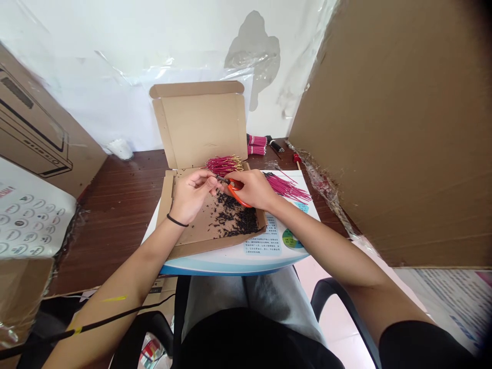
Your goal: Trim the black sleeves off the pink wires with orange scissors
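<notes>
My right hand (253,188) is closed round a small orange-handled cutter (235,190) held over an open flat cardboard box (200,123). My left hand (192,195) pinches a thin dark stick (219,178) whose end meets the cutter's jaws. Dark clippings (236,218) lie heaped on the box floor under the hands. A bundle of pink sticks with yellow tips (225,165) rests at the box's back edge. More pink sticks (288,187) are fanned out just right of my right hand.
The box sits on a white printed board (269,246) on a dark wooden table (115,205). Large cardboard sheets stand at right (395,128) and left (34,133). Bound pink bundles (257,145) and a black tool (275,145) lie at the back.
</notes>
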A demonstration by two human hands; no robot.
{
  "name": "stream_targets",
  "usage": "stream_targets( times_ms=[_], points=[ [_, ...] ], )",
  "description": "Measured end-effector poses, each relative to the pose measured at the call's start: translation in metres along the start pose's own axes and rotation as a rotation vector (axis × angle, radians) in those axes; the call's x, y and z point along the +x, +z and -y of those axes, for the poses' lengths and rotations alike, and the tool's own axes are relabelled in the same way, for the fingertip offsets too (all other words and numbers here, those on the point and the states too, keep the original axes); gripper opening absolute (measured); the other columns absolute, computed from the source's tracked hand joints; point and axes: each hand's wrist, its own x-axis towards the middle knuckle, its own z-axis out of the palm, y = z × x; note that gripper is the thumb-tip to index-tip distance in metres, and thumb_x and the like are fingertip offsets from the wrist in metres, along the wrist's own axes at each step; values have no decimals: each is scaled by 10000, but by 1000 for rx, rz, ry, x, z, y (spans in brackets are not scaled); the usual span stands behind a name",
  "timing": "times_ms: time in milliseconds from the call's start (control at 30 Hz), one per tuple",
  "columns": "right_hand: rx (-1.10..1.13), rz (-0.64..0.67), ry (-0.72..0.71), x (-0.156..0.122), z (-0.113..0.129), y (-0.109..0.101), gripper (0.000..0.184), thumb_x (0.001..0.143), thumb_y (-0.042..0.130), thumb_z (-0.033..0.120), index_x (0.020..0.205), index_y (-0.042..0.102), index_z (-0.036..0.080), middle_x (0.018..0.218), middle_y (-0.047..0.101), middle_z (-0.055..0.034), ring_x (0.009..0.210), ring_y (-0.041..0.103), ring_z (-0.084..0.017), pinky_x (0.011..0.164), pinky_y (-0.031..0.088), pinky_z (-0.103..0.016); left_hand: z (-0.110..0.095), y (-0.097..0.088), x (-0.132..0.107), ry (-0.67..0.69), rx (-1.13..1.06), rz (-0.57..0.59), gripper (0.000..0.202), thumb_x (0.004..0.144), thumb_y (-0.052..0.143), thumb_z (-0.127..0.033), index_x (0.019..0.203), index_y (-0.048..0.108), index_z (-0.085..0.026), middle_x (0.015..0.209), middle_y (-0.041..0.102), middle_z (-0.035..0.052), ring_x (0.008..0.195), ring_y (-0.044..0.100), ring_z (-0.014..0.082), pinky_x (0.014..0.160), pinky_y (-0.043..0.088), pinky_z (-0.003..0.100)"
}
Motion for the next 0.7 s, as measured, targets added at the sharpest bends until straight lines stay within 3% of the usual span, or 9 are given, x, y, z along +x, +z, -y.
stream_targets(
  times_ms=[233, 433, 567, 700],
  points=[
    [-20, -47, -3, -1, -1, 5, 361, 875, 589, 425, 608, 517, 192, 553, 388, 53, 561, 238, -98, 567, 205, -252, 4, -3, -2, 129, 257, -38, 345, 673, 807, -464, 820, 670, -183, 764, 727, 36, 704, 690, 164, 697, 562, 314],
    [-30, -27, -46, -3, -1, 11, 467, 897, 534, 580, 704, 645, 169, 582, 519, 14, 549, 377, -101, 573, 243, -245, -4, -2, -9, 195, 502, -192, 102, 763, 693, -277, 774, 704, -177, 755, 733, 33, 698, 657, 157, 702, 519, 305],
    [-116, -15, -39, -4, -4, 12, 473, 906, 517, 598, 936, 736, 180, 638, 629, -22, 594, 516, -132, 589, 283, -247, -6, -3, -8, 130, 401, -136, 139, 740, 693, -311, 725, 695, -172, 687, 699, 23, 638, 617, 149, 649, 496, 292],
    [-258, -26, -103, -3, -11, 9, 456, 914, 531, 572, 1102, 725, 204, 786, 720, -62, 712, 607, -171, 605, 314, -265, -12, -6, -5, 8, 255, 19, 202, 716, 722, -362, 676, 679, -169, 591, 639, 16, 571, 579, 137, 579, 478, 273]
  ],
)
